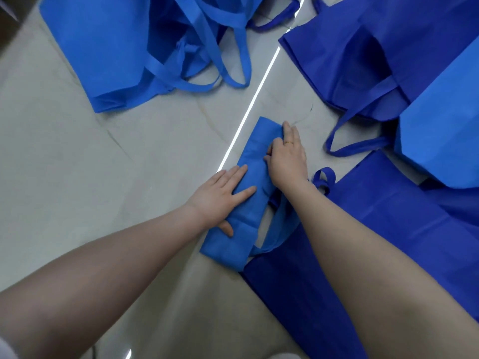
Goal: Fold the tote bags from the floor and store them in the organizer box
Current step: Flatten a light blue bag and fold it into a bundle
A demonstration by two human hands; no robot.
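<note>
A light blue tote bag, folded into a long narrow strip, lies on the pale tiled floor in the middle of the head view. My left hand lies flat on its near half, fingers spread over the fabric and thumb tucked under the edge. My right hand, with a gold ring, presses the far half, its fingers curled onto the fold. The bag's handle loop sticks out to the right under my right forearm. No organizer box is in view.
A heap of light blue tote bags lies at the upper left. Dark blue bags and a light blue one lie at the right, another dark blue bag under my right arm. A bright reflected line crosses the floor.
</note>
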